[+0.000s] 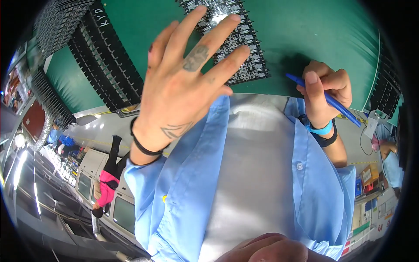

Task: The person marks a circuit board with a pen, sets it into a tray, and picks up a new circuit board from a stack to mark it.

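My left hand (pixel 181 81) is stretched out with its fingers spread, hovering over or resting on the left side of a panel of small circuit boards (pixel 246 56); contact is hard to tell. The panel is dark with rows of silvery parts and lies on a green mat (pixel 288 26). Part of it is hidden behind my fingers. To the right of the panel, my right hand (pixel 326 89) is closed around a blue pen (pixel 342 111), whose one end points toward the panel. Both wrists wear dark bands, and the right one also a blue band.
Black slotted racks (pixel 107 56) stand on the left of the mat, with stacked grey racks (pixel 59 28) behind. Another black rack (pixel 386 81) sits at the right edge. Beyond the table, a person in a pink top (pixel 106 187) is by white machines, and another person's arm (pixel 388 153) shows at right.
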`<action>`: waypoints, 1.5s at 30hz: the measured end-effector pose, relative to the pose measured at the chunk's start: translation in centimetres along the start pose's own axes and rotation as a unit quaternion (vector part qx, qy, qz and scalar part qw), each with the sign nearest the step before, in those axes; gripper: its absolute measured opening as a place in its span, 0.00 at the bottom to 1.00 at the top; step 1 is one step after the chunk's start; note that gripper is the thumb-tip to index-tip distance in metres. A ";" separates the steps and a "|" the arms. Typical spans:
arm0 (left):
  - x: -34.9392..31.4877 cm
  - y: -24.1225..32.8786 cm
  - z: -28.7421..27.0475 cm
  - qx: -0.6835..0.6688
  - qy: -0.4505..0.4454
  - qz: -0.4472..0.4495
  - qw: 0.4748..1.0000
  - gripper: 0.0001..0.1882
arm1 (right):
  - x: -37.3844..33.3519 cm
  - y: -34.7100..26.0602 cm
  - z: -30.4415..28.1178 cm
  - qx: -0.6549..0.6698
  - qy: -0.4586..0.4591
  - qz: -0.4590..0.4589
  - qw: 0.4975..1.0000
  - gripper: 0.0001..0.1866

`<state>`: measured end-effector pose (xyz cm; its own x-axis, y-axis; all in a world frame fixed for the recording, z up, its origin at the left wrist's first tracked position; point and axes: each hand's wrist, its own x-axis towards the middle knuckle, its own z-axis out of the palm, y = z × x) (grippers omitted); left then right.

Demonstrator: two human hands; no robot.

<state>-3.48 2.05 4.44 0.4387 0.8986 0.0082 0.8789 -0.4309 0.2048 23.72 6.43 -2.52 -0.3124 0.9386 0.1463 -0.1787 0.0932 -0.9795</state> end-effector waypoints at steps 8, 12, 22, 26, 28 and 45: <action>4.9 -0.3 -3.5 -0.090 -0.244 0.010 0.966 0.38 | -0.4 0.4 -0.3 -0.072 -0.037 -0.020 0.997 0.17; 4.9 -0.4 -2.7 -0.071 -0.206 0.055 0.974 0.33 | -0.2 0.4 0.3 -0.070 -0.027 -0.016 0.997 0.17; 4.2 -2.7 -0.4 0.087 -0.081 0.132 0.984 0.31 | -0.4 0.5 0.1 -0.034 -0.025 -0.025 0.999 0.16; 2.7 -2.2 0.9 0.048 0.064 0.083 0.993 0.35 | -0.4 0.1 0.1 0.011 0.009 -0.016 1.000 0.15; 2.3 -0.7 0.5 -0.005 0.078 -0.008 0.997 0.38 | -0.3 0.1 0.0 0.007 -0.001 -0.017 1.000 0.14; -0.8 2.4 1.4 0.009 0.104 -0.202 0.974 0.47 | 3.8 -1.8 2.2 -0.019 -0.095 0.078 0.992 0.09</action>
<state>-1.52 0.17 3.59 0.0096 0.9915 0.1295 0.9760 -0.0375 0.2145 20.78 9.09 0.11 -0.5040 0.8636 0.0122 -0.0795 -0.0323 -0.9963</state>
